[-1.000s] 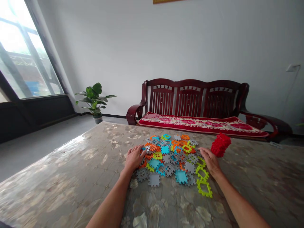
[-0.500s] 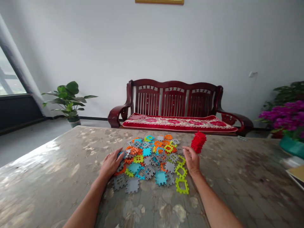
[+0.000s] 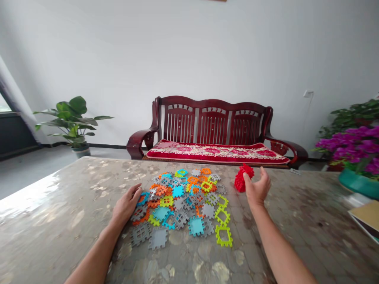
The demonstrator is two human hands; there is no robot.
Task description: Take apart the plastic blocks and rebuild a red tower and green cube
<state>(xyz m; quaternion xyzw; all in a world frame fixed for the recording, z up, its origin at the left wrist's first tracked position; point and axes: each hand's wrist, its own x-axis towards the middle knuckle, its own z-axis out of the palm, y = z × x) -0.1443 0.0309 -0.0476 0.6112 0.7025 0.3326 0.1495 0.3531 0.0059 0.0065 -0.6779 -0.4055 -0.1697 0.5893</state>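
Flat notched tiles in grey, blue, orange and lime lie in a loose heap, with a blue tile near its front edge and a lime frame tile at its front right. My left hand rests at the heap's left edge beside a blue piece, fingers together and partly hidden; whether it grips anything is unclear. To the right of the heap stands a stack of red tiles. My right hand is at the stack's right side, thumb and fingers spread apart, the thumb near or against the red tiles.
The patterned tabletop carries everything. A book or box and a teal pot with purple flowers are at the right edge. Behind the table stand a wooden bench and a potted plant.
My right hand has moved right, from the heap's right edge to the red stack, and its fingers have spread. My left hand stays by the heap's left edge. The view has shifted slightly.
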